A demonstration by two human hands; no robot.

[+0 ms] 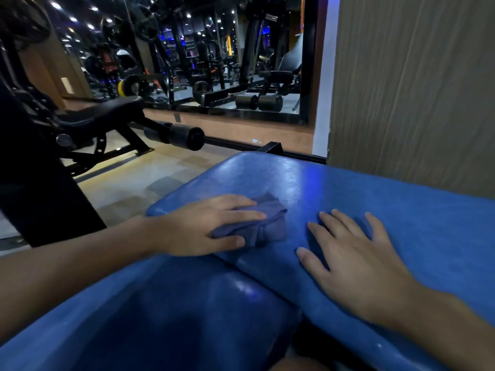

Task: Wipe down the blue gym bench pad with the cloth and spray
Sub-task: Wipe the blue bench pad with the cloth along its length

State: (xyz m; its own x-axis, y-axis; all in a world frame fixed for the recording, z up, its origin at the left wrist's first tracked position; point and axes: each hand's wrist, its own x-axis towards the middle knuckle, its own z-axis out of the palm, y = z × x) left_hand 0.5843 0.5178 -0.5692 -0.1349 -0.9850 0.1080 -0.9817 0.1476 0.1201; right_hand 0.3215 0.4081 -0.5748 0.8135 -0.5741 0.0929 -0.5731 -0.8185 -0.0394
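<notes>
Your left hand (203,223) covers much of the cloth (267,226), and the blue bench pad (348,188) runs off the right and bottom edges.

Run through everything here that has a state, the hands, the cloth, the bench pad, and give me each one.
left hand: flat on the cloth, pressing it down
right hand: open, fingers spread, resting on the blue bench pad
cloth: bunched, on the pad under the left hand
blue bench pad: shiny beyond the cloth
</notes>
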